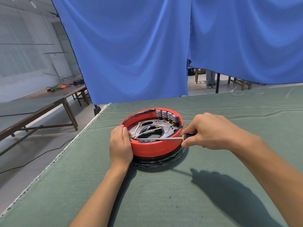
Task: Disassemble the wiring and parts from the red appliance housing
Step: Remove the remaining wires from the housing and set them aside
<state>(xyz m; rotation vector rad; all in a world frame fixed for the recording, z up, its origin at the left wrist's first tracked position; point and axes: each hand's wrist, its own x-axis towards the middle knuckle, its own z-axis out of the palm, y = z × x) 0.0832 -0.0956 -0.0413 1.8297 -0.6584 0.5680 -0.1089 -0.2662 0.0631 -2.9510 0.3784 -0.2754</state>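
Centrally placed: red appliance housing (151,145), round, open side up, on the green-covered counter (164,194). Left hand (120,146) clasps the housing's left wall, thumb over the rim. Right hand (211,131), at the housing's right, holds a screwdriver (159,138), fingers curled round its handle; the handle is mostly hidden. Shaft crosses the housing to the left rim; tip indistinct among white wires (147,131). Grey terminal blocks (166,115) line the far inner wall.
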